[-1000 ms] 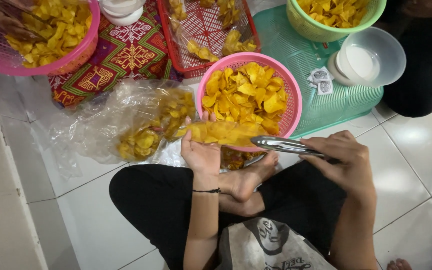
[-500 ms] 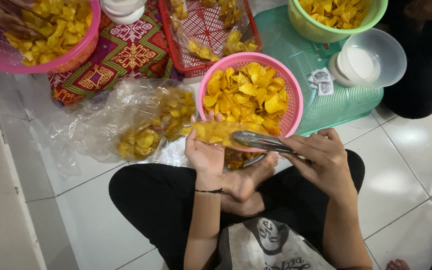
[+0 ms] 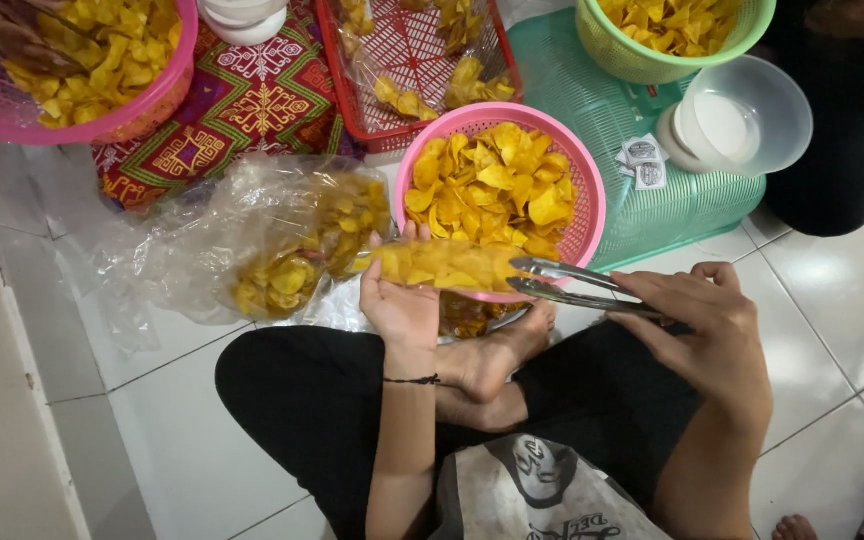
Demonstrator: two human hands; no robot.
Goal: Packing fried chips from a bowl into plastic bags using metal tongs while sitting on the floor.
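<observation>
Left hand [image 3: 399, 305] cupped under a clear packet of yellow chips [image 3: 447, 265], right hand [image 3: 714, 330] gripping metal tongs [image 3: 577, 287], tips slightly apart just beside the packet. Pink basket of chips [image 3: 584, 190] right behind.

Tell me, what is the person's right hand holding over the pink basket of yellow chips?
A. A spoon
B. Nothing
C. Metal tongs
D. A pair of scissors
C: the right hand grips metal tongs, their tips slightly apart beside the small clear bag of chips in the left hand, at the near rim of the pink basket.
</observation>
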